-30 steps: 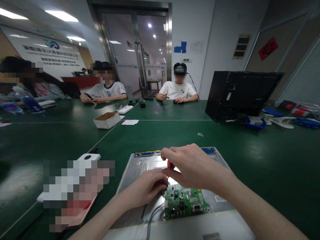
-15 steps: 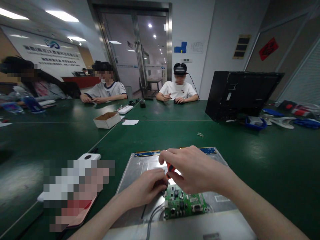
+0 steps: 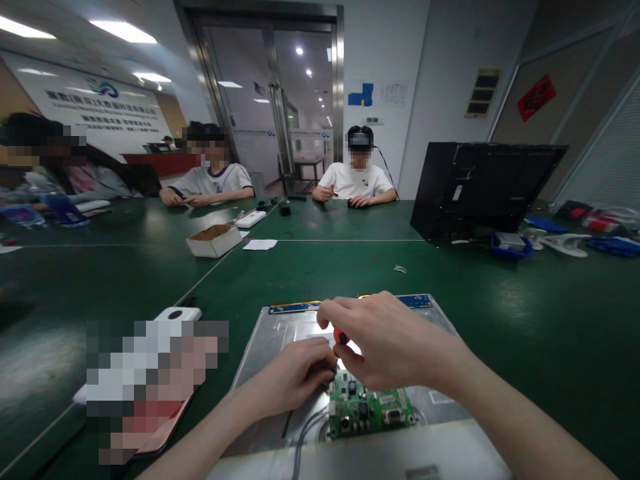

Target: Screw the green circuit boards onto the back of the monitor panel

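A metal display panel lies flat on the table, with a green circuit board on its near half. My right hand is closed around the orange-and-black handle of a screwdriver, held upright over the board's far left corner. My left hand is closed, its fingertips curled together at the foot of the screwdriver by that corner. What they pinch, and the screwdriver's tip, are hidden by the fingers. Grey cables run from the board's left side toward me. A narrow blue circuit strip lines the panel's far edge.
Left of the panel lie a white power bank-like object and a pink-edged, partly blurred item. Beyond are an open cardboard box, white paper, a black monitor and a blue tray. Several people sit across the table.
The screwdriver's handle has turned slightly in my right hand, showing a different side of its colours. My left hand and the board stay in place.
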### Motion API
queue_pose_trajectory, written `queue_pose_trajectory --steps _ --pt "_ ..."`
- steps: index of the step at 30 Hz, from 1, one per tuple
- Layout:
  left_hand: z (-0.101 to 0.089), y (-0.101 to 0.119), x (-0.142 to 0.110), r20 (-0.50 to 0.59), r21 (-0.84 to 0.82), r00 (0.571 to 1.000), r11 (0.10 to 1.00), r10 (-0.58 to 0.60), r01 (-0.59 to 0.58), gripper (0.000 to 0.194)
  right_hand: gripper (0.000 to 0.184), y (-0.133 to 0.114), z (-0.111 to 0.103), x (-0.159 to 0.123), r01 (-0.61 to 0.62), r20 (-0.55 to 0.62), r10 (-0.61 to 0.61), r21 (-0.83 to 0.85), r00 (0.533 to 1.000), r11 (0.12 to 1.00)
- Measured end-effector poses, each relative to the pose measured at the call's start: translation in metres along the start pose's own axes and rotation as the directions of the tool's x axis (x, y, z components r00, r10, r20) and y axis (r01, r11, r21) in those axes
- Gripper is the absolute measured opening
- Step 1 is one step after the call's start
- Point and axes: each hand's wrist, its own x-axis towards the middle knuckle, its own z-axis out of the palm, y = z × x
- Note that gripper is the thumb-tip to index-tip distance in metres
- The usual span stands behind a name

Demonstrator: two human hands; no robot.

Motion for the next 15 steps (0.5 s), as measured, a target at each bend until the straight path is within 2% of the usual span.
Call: queue_pose_trajectory --steps 6,15 --pt "-0.0022 0.0014 0.0008 0.003 0.022 1.000 1.000 0.005 -0.005 0.011 0.015 0.0008 0.0011 0.0030 -0.100 -0.013 0.099 -0.092 0.995 0.991" --pt "-0.0018 -0.0009 -0.0008 0.025 0.015 1.000 1.000 -0.017 0.016 0.011 0.008 -0.0009 0.0007 0.0030 -0.062 -0.025 0.060 -0.073 0.998 0.995"
